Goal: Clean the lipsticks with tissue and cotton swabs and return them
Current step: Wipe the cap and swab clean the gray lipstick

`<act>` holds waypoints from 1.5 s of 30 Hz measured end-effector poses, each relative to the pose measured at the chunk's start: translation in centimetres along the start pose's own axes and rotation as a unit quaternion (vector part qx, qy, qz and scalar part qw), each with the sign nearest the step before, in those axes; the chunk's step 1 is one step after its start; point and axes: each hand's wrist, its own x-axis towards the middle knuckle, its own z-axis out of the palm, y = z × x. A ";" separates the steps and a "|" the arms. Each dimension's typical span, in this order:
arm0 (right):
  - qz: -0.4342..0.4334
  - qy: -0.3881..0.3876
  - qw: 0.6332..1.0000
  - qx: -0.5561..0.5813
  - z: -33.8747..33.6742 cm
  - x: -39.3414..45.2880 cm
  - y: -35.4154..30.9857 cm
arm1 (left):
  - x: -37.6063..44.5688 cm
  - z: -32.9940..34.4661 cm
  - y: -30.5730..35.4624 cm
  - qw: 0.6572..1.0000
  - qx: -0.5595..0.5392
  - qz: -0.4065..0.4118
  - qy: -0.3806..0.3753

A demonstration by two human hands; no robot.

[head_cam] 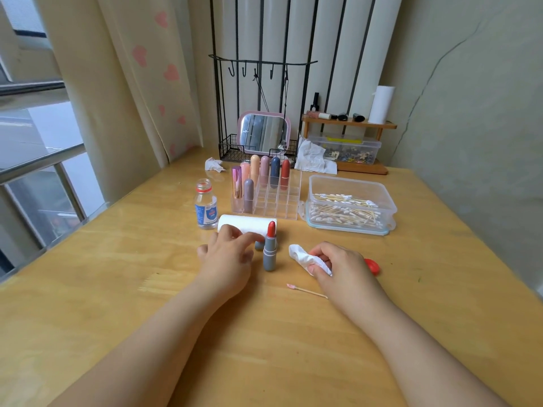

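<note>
Both hands rest low on the table (411,289), with the open lipstick (269,248) standing between them. Left hand (227,255) lies at the lipstick's nine o'clock, its fingers loosely spread and stretched toward a grey piece, probably the cap (259,245), which sits just behind the fingertips at the lipstick's ten o'clock. Whether the fingers already touch the cap I cannot tell; they do not curl round it. Right hand (335,265) sits at the lipstick's three o'clock, fingers curled round a crumpled white tissue (302,257) whose loose end points toward nine o'clock, at the tube.

Upright on its base, the lipstick has its long axis vertical, with the red bullet at the top pointing at twelve o'clock in the picture and the grey barrel below. Neither hand touches it. Left is the nearer hand, just beside the barrel; the tissue end is near but apart.

Judging from this, the coming move turns on that upright axis: the cap would have to come down over the bullet from above, in line with the barrel, and a sideways nudge could topple the tube.

A used swab (305,290), pink at the tip, lies flat at the lipstick's five o'clock. At twelve o'clock, behind a tissue roll (245,224), the clear rack (276,198) holds the other lipsticks upright, with free slots at its front.
</note>
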 end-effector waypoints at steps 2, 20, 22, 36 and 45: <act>0.001 0.000 1.000 0.004 -0.1 -0.1 0.0 | 0.3 -0.1 0.2 1.000 0.008 -0.001 -0.006; 0.044 0.005 0.998 0.034 -0.4 -0.2 -0.3 | 1.5 0.1 -0.1 0.999 -0.001 -0.008 0.043; 0.052 0.028 0.997 0.040 -0.5 -0.1 -0.3 | 0.7 -0.7 -0.6 0.997 -0.040 -0.020 0.064; 0.091 0.049 0.989 0.106 -6.5 1.1 -1.5 | -7.0 -5.4 5.0 0.937 -0.344 0.045 0.031; 0.066 0.044 0.993 0.083 -8.9 -1.8 -1.3 | -5.9 -3.1 8.8 0.870 -0.488 0.055 -0.046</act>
